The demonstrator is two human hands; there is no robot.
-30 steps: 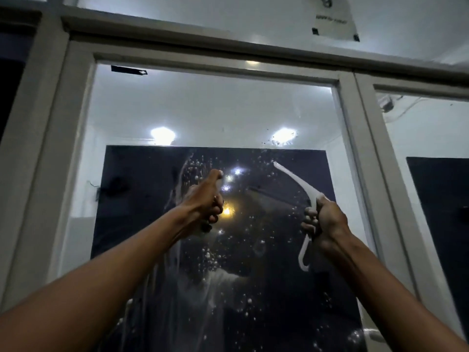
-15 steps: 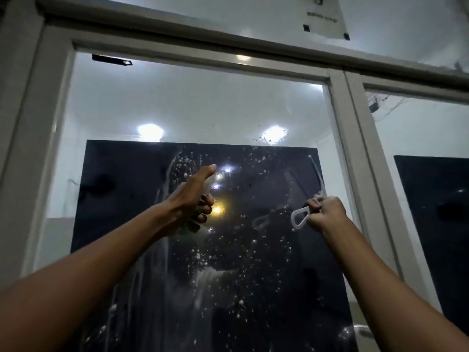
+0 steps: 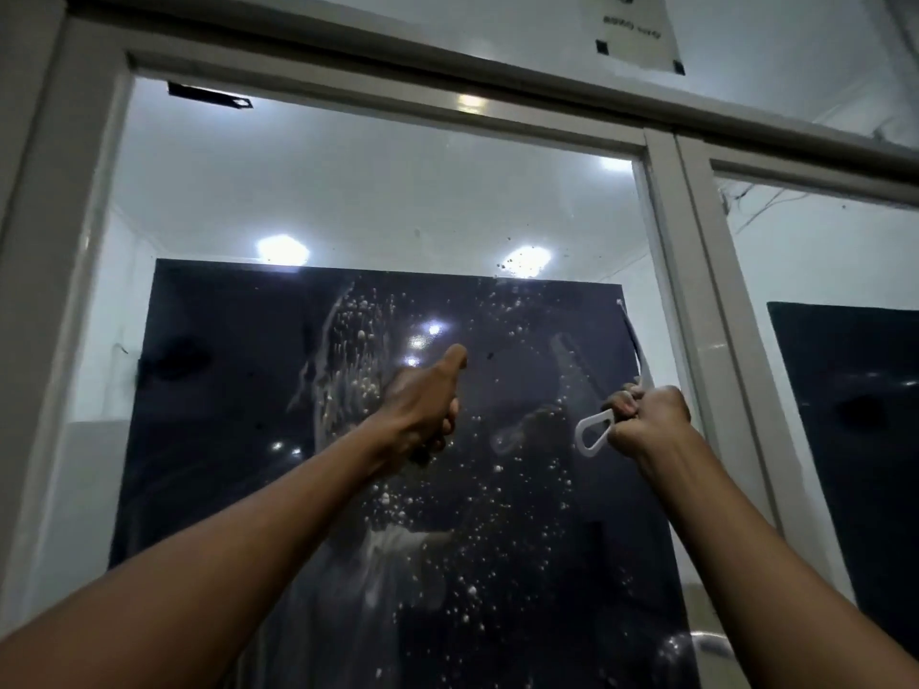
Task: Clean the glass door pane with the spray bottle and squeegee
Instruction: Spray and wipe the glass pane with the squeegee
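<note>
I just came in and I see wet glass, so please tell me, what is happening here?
A person is cleaning the glass door pane. The right hand grips a white squeegee, whose blade stands up along the right edge of the pane. The left hand is raised at the middle of the pane, fingers curled round something mostly hidden, probably the spray bottle. Droplets and foam streaks cover the middle of the glass, so it is not yet wiped.

Light: dim indoor scene, cool and bluish.
Glare: bright white ceiling-lamp reflections (image 3: 282, 250) on the clear glass door pane (image 3: 378, 201).
Distortion: the white door frame (image 3: 696, 300) bows toward the picture's edges.
Focus: slightly soft throughout.
</note>
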